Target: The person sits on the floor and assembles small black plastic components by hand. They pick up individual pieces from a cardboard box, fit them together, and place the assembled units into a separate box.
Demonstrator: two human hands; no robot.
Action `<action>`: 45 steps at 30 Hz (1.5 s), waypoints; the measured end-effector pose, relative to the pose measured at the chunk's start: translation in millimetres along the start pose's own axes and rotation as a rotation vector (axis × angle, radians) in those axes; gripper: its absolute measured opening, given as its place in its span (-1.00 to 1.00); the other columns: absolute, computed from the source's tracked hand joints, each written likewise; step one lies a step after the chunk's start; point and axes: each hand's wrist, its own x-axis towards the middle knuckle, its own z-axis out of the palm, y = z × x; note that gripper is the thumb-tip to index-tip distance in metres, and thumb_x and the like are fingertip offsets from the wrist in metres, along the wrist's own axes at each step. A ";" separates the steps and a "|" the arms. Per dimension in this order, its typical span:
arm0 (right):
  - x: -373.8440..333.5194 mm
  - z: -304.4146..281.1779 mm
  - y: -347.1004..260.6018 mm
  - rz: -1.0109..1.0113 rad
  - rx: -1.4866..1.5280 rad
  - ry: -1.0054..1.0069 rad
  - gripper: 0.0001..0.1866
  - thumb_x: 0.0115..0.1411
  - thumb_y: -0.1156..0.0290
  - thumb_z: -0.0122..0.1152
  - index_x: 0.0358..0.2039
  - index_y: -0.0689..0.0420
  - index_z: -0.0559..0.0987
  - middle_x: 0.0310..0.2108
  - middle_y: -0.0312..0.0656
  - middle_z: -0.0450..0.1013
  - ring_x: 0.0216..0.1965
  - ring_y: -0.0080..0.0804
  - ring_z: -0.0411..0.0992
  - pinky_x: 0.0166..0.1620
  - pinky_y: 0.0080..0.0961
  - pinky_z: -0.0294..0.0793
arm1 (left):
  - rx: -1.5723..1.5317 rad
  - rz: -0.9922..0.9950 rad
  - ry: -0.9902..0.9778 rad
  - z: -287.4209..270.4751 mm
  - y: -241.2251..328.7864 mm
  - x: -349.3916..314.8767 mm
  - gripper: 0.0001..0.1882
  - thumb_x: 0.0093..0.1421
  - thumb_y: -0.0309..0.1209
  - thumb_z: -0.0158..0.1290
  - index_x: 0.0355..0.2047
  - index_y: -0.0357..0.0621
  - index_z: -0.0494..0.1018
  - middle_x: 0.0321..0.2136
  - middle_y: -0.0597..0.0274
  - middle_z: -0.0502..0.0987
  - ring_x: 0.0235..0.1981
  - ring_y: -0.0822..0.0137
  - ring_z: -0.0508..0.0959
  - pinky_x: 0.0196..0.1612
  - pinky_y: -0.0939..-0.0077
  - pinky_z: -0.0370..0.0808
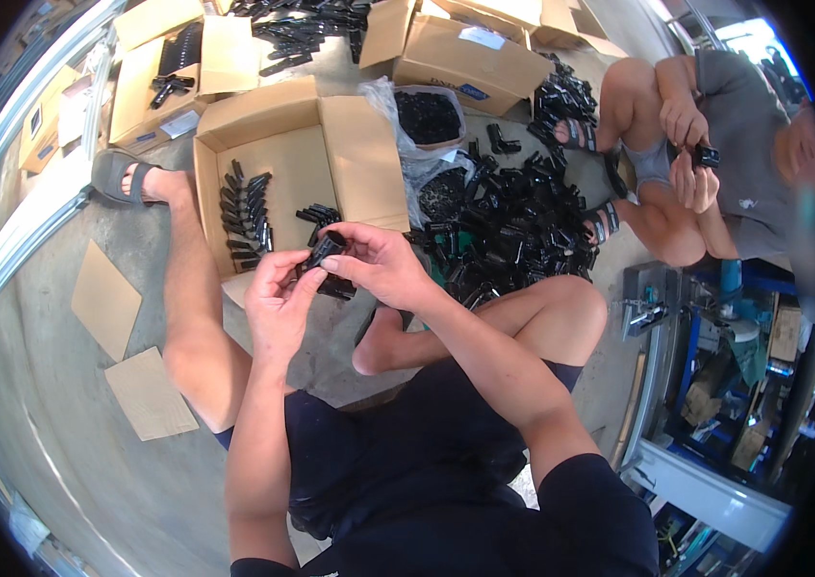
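Note:
Between the fingertips of both hands is a black tubular part (325,249), with its round end tilted upward. My left hand (278,300) pinches it from the left, thumb on the near side. My right hand (383,266) grips the same part from the right, its thumb laid across it. Just beyond my hands stands an open cardboard box (287,159). Lined up in rows inside it are several black angled parts (246,207), and a smaller cluster (317,215) lies partly hidden behind my fingers.
A large heap of black parts (513,226) covers the floor to the right, beside a plastic-lined tub (430,117). More cartons (465,62) stand at the back. A co-worker (749,135) sits at right, handling a black part. Flat cardboard pieces (151,394) lie on the left floor.

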 end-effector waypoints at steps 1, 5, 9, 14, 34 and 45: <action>1.6 -0.7 1.6 -0.007 0.005 -0.008 -0.57 0.31 0.42 0.36 0.16 0.17 0.55 -0.24 -0.43 0.56 -0.32 -0.75 0.46 -0.30 -0.71 0.45 | -0.009 -0.007 0.012 -1.3 -0.9 -0.3 -0.73 0.27 -0.68 0.21 -0.04 -0.35 0.48 -0.15 0.16 0.63 -0.12 0.50 0.60 -0.02 0.62 0.54; 12.4 -13.3 -28.0 0.101 -0.129 -0.018 -0.69 0.37 0.32 0.29 0.04 0.19 0.63 -0.31 -0.32 0.59 -0.35 -0.65 0.49 -0.32 -0.63 0.48 | -0.048 -0.049 0.065 -9.7 -8.4 -1.9 -0.78 0.28 -0.67 0.19 -0.08 -0.33 0.47 -0.18 0.10 0.66 -0.17 0.45 0.64 -0.04 0.59 0.57; 83.1 -145.0 19.0 0.079 -0.367 0.708 -0.69 0.32 0.19 0.31 -0.14 0.19 0.71 -0.33 -0.20 0.66 -0.34 -0.50 0.58 -0.26 -0.49 0.55 | -0.188 -0.097 0.105 -4.2 -9.6 4.5 -0.83 0.31 -0.64 0.17 -0.10 -0.32 0.49 -0.21 0.05 0.67 -0.23 0.34 0.70 -0.10 0.49 0.64; 78.4 -221.7 69.0 0.327 -1.195 0.766 -0.79 0.21 0.25 0.33 -0.24 0.08 0.73 -0.23 0.03 0.65 -0.17 0.00 0.62 -0.06 -0.16 0.57 | -0.319 -0.187 0.200 -8.5 -5.1 8.1 -0.87 0.35 -0.58 0.12 -0.11 -0.30 0.50 -0.21 -0.01 0.67 -0.23 0.25 0.70 -0.10 0.30 0.69; 104.8 -212.2 121.6 0.170 -1.473 0.673 -0.83 0.19 0.43 0.17 -0.26 0.23 0.61 -0.22 0.10 0.57 -0.11 0.11 0.55 -0.03 -0.06 0.56 | -0.291 -0.278 0.224 -7.2 -7.4 20.2 -0.87 0.31 -0.59 0.16 -0.15 -0.30 0.49 -0.24 0.04 0.68 -0.30 0.23 0.71 -0.11 0.31 0.66; 111.6 -200.3 115.2 0.186 -1.394 0.598 -0.80 0.21 0.49 0.06 -0.23 0.26 0.60 -0.16 0.21 0.57 -0.07 0.21 0.56 0.02 0.04 0.54 | -0.311 -0.276 0.303 -11.9 -19.4 10.2 -0.86 0.32 -0.51 0.21 -0.15 -0.25 0.53 -0.27 0.07 0.69 -0.33 0.32 0.71 -0.25 0.51 0.66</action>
